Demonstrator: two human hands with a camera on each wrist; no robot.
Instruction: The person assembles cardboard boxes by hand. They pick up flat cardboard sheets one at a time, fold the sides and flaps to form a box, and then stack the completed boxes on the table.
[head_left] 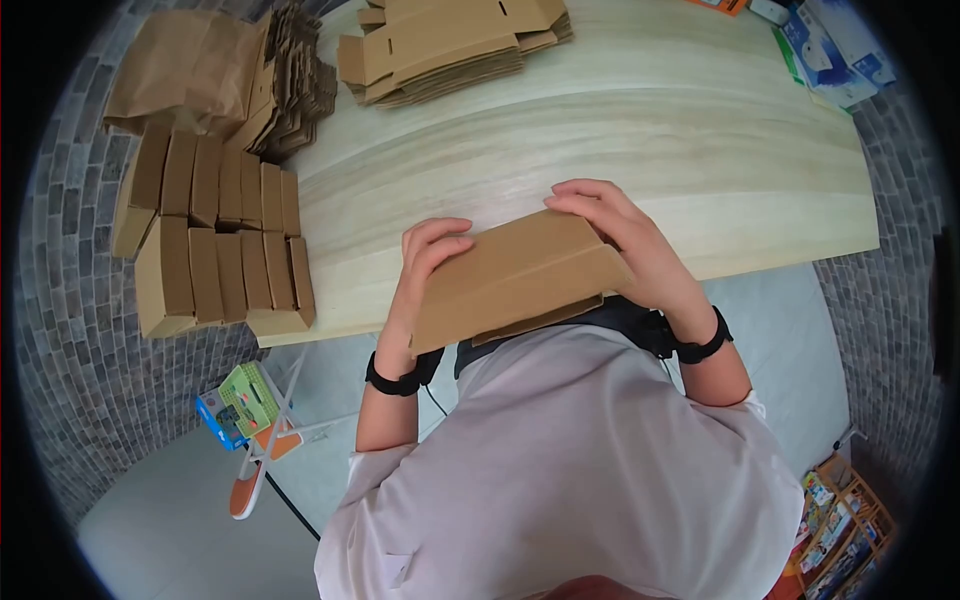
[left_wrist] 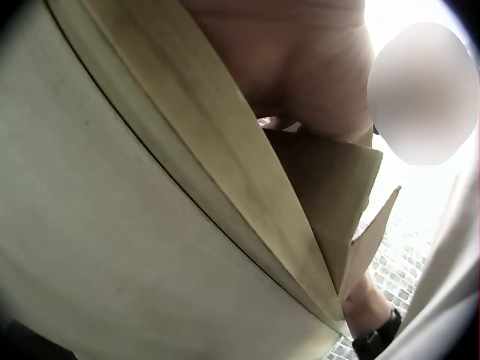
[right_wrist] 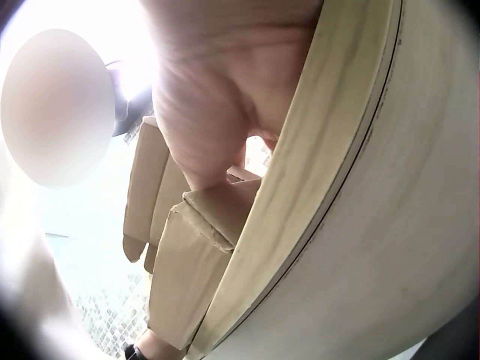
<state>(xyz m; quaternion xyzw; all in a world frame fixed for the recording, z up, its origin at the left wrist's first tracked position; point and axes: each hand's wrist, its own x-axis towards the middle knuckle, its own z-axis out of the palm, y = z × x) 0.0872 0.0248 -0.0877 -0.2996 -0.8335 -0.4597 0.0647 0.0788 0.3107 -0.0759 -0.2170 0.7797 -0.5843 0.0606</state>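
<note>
A cardboard box (head_left: 515,270), apparently not fully closed, is tilted at the counter's (head_left: 700,170) near edge; whether it touches the counter is unclear. The left hand (head_left: 420,265) grips one end, fingers bent over the side farther onto the counter; the right hand (head_left: 635,240) grips the other end likewise. The box should be light, dry rather than slippery, stiff across its panels but giving at the creases, and easily dented. Holding both ends near the folded edges looks the surest.
</note>
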